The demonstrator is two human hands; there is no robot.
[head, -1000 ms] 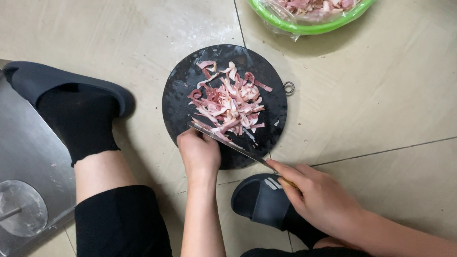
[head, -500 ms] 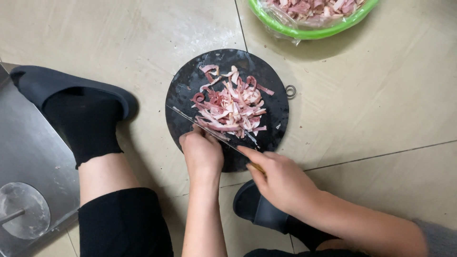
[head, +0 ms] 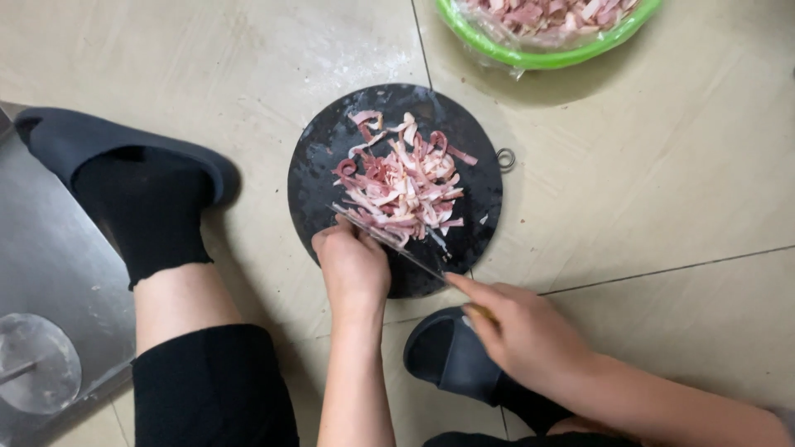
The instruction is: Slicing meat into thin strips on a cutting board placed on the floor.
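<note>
Meat strips cut on round board

The knife [head: 397,247] is gripped by the right hand [head: 517,331]; the meat strips [head: 406,186], centred on the black board [head: 319,161], are pressed by the closed left hand [head: 354,266].

A green bowl [head: 546,56] lined with clear plastic sits at the top edge on the beige floor tiles [head: 662,190], holding cut pink meat. A dark slipper [head: 108,149] with a black sock [head: 153,215] in it rests at the left. A second slipper [head: 451,356] lies lower down. A steel tray [head: 41,281] lies along the left edge, with a round glass lid [head: 37,372] on it.
</note>
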